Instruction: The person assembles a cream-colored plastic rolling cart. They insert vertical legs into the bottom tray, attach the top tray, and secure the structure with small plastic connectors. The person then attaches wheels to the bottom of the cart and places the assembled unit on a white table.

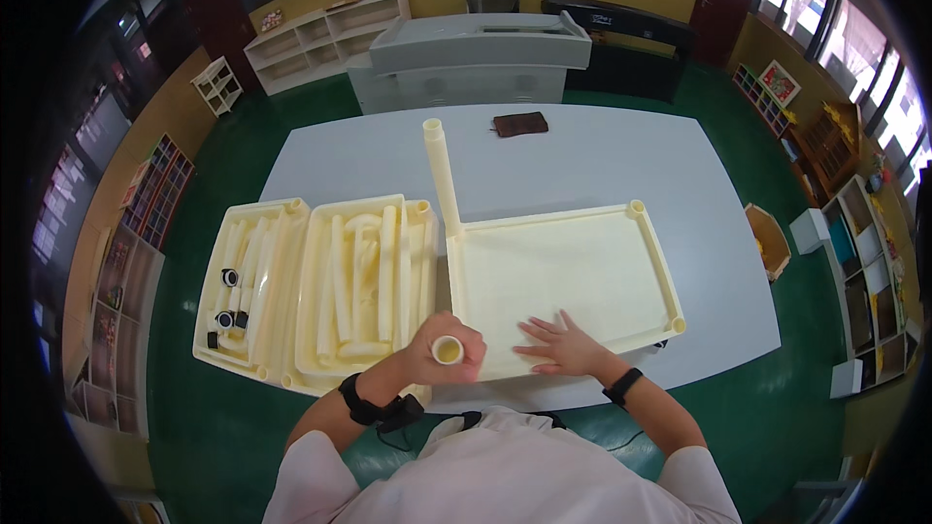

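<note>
A cream plastic shelf tray (557, 284) with raised edges and corner sockets lies on the table before me. My left hand (445, 349) grips a cream plastic tube (447, 350) at the tray's near left corner; its open end faces up, and its lower end is hidden. With fingers spread, my right hand (564, 347) rests on the tray near its front edge and holds nothing. Another tube (441, 175) stands upright at the tray's far left corner. The sockets at the far right (636, 209) and near right (678, 324) corners hold no tube.
Left of the tray stand stacked cream trays, one holding tubes (387, 269), another holding tubes and black-and-white casters (230, 277). A dark brown pouch (520, 124) lies near the far edge of the grey table (349, 153). A grey lectern desk (480, 51) stands beyond.
</note>
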A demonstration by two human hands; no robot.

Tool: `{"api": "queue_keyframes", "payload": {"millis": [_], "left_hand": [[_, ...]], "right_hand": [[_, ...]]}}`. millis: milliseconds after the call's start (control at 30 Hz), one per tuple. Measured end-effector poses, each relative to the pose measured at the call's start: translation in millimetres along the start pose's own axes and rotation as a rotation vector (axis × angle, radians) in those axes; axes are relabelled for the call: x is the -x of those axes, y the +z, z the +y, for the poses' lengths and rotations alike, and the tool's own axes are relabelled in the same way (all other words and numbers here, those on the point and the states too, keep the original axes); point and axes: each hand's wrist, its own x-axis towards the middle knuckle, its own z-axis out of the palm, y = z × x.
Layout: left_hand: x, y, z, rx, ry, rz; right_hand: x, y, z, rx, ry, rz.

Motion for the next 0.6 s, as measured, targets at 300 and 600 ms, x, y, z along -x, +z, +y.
{"api": "queue_keyframes", "payload": {"millis": [300, 600], "left_hand": [[30, 4, -6, -0.199, 0.039, 0.772], [33, -41, 6, -0.105, 0.158, 0.195]], "right_hand": [[-46, 4, -19, -0.036, 0.066, -0.006], [-64, 14, -36, -0.068, 0.146, 0.049]]}}
